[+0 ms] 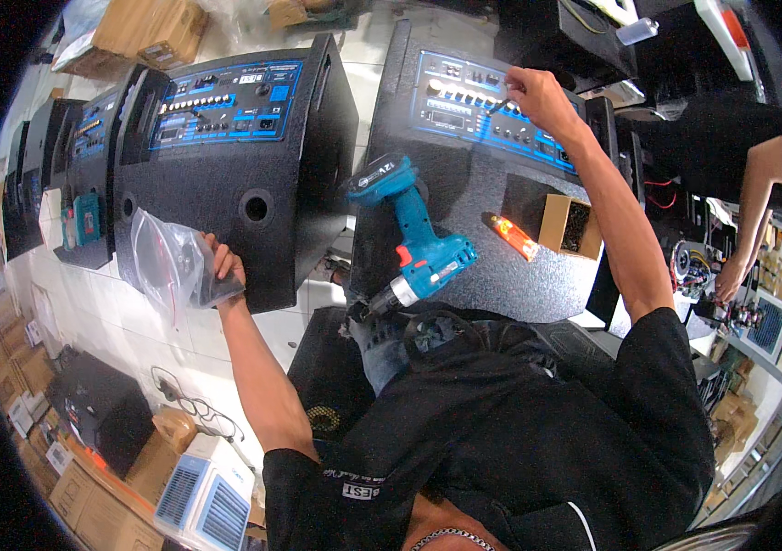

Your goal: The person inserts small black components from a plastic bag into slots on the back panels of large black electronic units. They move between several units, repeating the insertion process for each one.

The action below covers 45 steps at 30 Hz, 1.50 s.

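My left hand (226, 266) is closed on a clear plastic bag (166, 262), which hangs beside a black speaker cabinet (198, 174). My right hand (542, 103) is over the blue-edged control panel (446, 96) of a second black speaker cabinet (460, 188). Its fingertips are pinched together near the row of pale knobs, and what they hold, if anything, is too small to make out. On that same cabinet lie a teal cordless drill (418, 230), an orange packet (514, 237) and a small open cardboard box (575, 225) of dark screws.
More black cabinets (88, 147) line up at the left, one bearing a teal item (86, 219). Cardboard boxes (148, 37) and a white-and-blue air cooler (203, 496) stand on the tiled floor. A co-worker's arm (754, 207) reaches over electronic parts at the right.
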Tool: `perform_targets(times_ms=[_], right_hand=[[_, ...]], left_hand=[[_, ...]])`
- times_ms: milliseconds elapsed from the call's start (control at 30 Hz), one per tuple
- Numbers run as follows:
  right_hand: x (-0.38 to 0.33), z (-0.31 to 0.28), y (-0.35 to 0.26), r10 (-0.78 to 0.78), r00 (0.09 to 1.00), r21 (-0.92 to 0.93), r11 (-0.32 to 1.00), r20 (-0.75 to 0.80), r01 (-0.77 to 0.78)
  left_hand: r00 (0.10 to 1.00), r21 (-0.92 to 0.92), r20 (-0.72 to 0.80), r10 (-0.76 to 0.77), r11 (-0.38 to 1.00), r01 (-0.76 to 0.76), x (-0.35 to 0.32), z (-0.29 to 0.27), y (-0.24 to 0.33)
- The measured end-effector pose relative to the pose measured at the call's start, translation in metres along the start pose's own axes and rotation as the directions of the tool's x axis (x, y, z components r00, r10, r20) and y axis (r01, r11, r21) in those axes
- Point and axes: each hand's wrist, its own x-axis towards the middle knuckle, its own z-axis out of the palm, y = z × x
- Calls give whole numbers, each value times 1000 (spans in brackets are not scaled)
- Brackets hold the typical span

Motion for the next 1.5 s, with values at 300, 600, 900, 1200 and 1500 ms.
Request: perform_targets(times_ms=[300, 600, 900, 1200, 1500], right_hand=[[3, 14, -4, 25, 999, -283, 959, 19, -19], [2, 15, 3, -105, 988, -382, 913, 111, 140], [12, 8, 4, 52, 970, -340, 940, 237, 33], [5, 20, -2, 79, 961, -268, 964, 265, -5], [3, 37, 24, -85, 964, -131, 984, 252, 121]], left_hand=[[1000, 9, 15, 8, 1000, -8, -3, 1, 0], [999, 22, -15, 43, 999, -42, -5, -4, 3], [1000, -19, -9, 4, 1000, -4, -4, -6, 6], [998, 33, -64, 29, 999, -27, -5, 0, 3], [1000, 12, 0, -2, 1000, 2, -2, 2, 1]])
